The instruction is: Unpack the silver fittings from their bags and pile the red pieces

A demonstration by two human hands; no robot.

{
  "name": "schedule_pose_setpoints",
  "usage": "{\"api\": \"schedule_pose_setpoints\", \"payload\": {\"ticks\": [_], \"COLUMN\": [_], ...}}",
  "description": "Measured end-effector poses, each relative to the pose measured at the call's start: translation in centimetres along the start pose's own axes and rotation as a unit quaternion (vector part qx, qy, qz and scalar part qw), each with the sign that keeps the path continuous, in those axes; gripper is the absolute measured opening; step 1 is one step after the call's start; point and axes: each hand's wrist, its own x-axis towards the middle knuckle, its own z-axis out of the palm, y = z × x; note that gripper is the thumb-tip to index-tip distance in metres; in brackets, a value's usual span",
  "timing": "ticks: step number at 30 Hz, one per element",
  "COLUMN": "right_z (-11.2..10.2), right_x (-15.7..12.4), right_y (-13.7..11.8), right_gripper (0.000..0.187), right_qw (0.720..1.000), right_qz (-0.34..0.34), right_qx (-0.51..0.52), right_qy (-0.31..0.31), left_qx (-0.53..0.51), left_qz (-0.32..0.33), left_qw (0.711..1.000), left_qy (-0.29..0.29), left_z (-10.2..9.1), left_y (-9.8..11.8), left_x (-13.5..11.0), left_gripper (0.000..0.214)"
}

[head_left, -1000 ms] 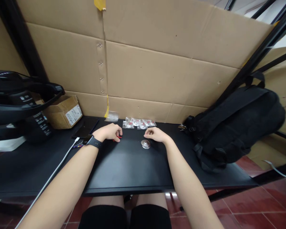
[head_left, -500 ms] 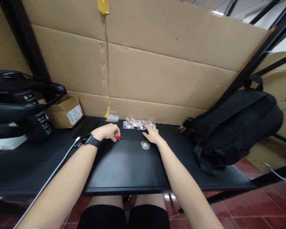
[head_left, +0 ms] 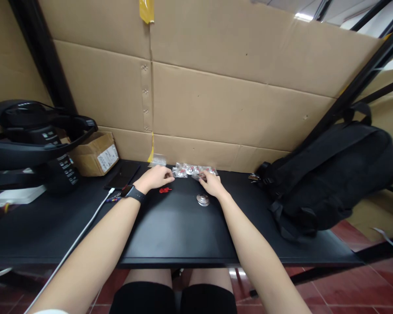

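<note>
My left hand (head_left: 157, 176), a dark watch on its wrist, hovers over the black table just behind a small tangle of red string (head_left: 164, 190). Its fingers are loosely bent and nothing shows in them. My right hand (head_left: 212, 183) pinches the edge of a small clear plastic bag (head_left: 195, 176) at the right part of a row of similar bags (head_left: 180, 172). Inside these bags are shiny silver round pieces and bits of red. A silver yo-yo-like disc (head_left: 203, 200) lies on the table in front of my right hand.
A black backpack (head_left: 334, 174) takes up the table's right side, with keys (head_left: 253, 177) beside it. At left are a cardboard box (head_left: 96, 155), a black headset (head_left: 36, 150), a phone (head_left: 122, 175) and its white cable (head_left: 81, 229). A cardboard wall (head_left: 209, 104) closes the back.
My left hand has let go of the red string, which now lies on the table, and moved up toward the bags. My right fingers have closed on a bag. The view has shifted slightly.
</note>
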Motion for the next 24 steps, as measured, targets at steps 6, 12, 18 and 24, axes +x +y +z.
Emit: {"api": "schedule_pose_setpoints", "payload": {"ticks": [6, 12, 18, 24], "right_z": [0.5, 0.4, 0.8, 1.1], "right_x": [0.0, 0.0, 0.2, 0.4], "right_y": [-1.1, -2.3, -2.1, -1.3], "right_gripper": [0.024, 0.025, 0.021, 0.026], "right_qw": [0.979, 0.976, 0.967, 0.944], "right_qz": [-0.062, -0.052, -0.004, 0.046], "right_qx": [0.193, 0.2, 0.241, 0.307], "right_qy": [0.038, 0.073, 0.08, 0.117], "left_qx": [-0.007, 0.012, -0.074, -0.094], "left_qz": [0.096, 0.092, 0.089, 0.111], "left_qw": [0.994, 0.995, 0.99, 0.989], "left_qy": [0.058, 0.022, 0.083, 0.025], "left_z": [2.1, 3.7, 3.9, 4.0], "left_y": [2.2, 3.1, 3.6, 3.9], "left_x": [0.3, 0.4, 0.8, 0.7], "left_gripper": [0.041, 0.034, 0.044, 0.042]}}
